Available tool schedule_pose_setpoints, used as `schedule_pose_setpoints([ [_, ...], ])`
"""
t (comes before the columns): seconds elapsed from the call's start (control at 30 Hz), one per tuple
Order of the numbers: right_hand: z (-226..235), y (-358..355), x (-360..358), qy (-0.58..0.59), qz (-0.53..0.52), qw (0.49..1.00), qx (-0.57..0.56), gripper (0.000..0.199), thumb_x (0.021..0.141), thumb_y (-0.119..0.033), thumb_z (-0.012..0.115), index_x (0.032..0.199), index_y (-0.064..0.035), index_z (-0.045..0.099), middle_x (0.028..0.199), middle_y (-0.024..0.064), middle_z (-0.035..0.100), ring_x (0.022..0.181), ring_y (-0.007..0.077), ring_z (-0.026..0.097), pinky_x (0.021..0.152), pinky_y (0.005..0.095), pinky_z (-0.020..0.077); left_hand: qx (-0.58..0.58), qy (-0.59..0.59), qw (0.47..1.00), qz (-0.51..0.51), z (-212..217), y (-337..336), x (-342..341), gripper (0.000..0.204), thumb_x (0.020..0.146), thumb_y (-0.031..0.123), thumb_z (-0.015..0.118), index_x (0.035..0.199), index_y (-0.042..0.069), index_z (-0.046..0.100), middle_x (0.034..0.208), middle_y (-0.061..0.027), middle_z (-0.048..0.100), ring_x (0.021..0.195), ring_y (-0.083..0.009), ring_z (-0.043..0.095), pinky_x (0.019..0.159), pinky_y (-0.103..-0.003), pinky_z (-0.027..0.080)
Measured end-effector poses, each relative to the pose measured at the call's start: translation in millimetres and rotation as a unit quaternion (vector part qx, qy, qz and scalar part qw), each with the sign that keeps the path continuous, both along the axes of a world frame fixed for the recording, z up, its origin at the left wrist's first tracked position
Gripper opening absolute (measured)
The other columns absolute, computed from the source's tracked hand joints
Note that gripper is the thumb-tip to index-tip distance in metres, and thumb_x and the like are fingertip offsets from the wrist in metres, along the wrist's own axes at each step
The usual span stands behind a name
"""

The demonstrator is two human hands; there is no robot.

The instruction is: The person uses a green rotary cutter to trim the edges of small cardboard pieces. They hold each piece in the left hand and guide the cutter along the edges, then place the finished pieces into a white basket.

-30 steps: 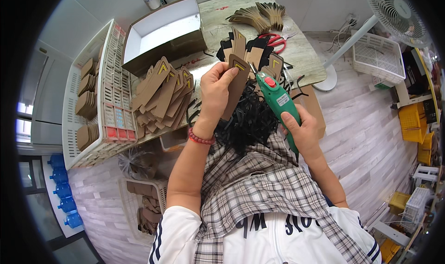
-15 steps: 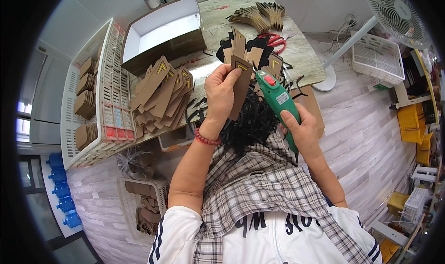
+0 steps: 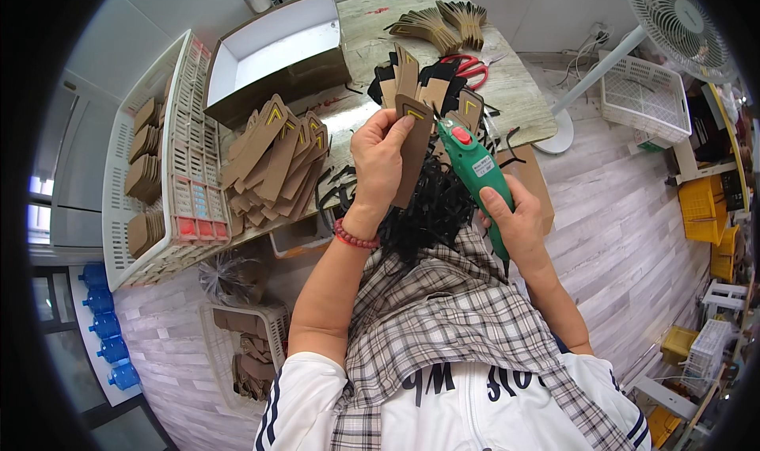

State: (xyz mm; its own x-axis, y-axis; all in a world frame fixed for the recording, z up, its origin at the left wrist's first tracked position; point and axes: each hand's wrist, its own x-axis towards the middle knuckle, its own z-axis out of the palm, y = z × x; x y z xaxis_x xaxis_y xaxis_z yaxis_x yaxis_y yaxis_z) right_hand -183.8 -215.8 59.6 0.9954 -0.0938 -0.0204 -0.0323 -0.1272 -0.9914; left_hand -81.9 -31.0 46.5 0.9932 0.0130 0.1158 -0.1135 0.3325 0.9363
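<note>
Left hand [image 3: 381, 159] pinches a brown card tag [image 3: 413, 146]; right hand [image 3: 518, 223] is wrapped round a green tagging gun [image 3: 475, 170].

Head view: over the last second the tag has risen slightly and tilted toward the gun's nose, which now sits just beside its top edge above the black cord bundle [image 3: 431, 209]. Judged: tag being aligned for the gun. More tags [image 3: 277, 162] lie heaped on the table [image 3: 522, 95], left of the hands.
</note>
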Motion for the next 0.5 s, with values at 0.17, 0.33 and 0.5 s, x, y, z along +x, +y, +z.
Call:
schedule_pose_setpoints([
  [0.17,2,2,1,0.007,0.000,1.000,0.004,0.033,0.087,-0.028,0.067,0.099,0.0021,0.061,0.067,0.0015,0.057,0.055,0.0060,0.051,0.050,0.0215,0.0418,0.003,0.005,1.000,-0.020,1,0,-1,0.012,0.091,0.007,0.058,0.094,-0.002,0.065,0.083,0.0005,0.064,0.071,-0.0038,0.055,0.065,-0.019,0.045],
  [0.33,1,-2,2,0.017,-0.013,1.000,0.009,0.031,0.088,-0.026,0.067,0.100,0.0017,0.061,0.069,0.0005,0.057,0.056,0.0053,0.051,0.051,0.0207,0.0420,0.075,0.020,0.997,0.001,3,17,6,0.010,0.088,0.006,0.060,0.090,-0.002,0.066,0.081,0.0008,0.063,0.071,-0.0033,0.053,0.065,-0.019,0.044],
  [0.5,-6,-24,-5,0.028,-0.048,0.998,0.022,0.028,0.090,-0.024,0.065,0.101,0.0011,0.061,0.072,0.0004,0.057,0.058,0.0049,0.052,0.052,0.0203,0.0422,0.395,-0.079,0.898,0.178,36,144,47,0.026,0.090,0.015,0.059,0.110,-0.001,0.064,0.087,-0.0046,0.066,0.077,-0.0132,0.061,0.072,-0.027,0.049],
])
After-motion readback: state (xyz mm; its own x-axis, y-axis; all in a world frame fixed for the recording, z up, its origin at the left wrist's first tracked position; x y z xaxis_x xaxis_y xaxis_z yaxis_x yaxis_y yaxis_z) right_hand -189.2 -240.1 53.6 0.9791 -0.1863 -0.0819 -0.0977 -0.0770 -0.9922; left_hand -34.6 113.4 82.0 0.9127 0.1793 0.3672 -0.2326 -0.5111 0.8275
